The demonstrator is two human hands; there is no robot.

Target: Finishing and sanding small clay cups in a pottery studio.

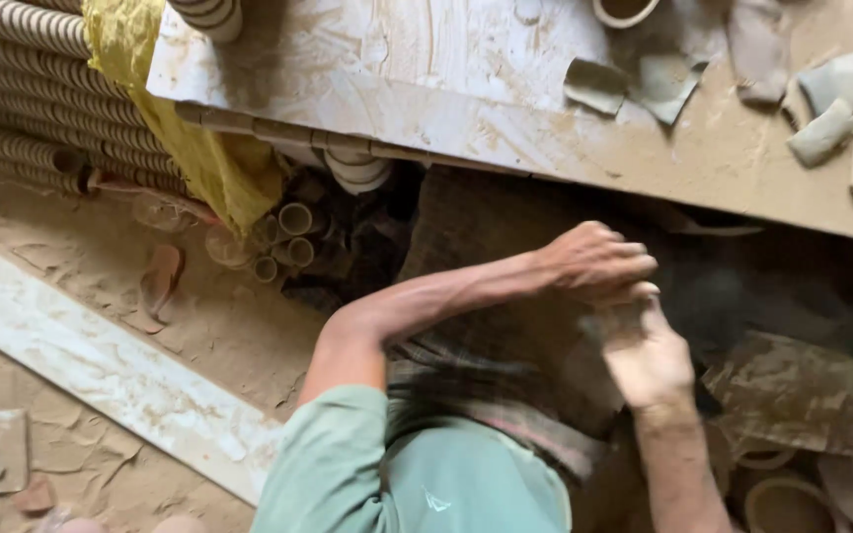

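My left hand reaches across from the left on a bare forearm with a teal sleeve, knuckles up and fingers held together. It lies over the fingers of my right hand, which comes up from below. The two hands press against each other above my lap, which is covered by a checked cloth. Both are dusted with clay. Whether anything sits between the palms is hidden. They hover just in front of the edge of a clay-smeared work board.
Torn grey clay pieces lie on the board's right part. Long stacks of small clay cups and a yellow plastic sheet fill the upper left. A white slab lies on the sandy floor. Clay cups stand at the lower right.
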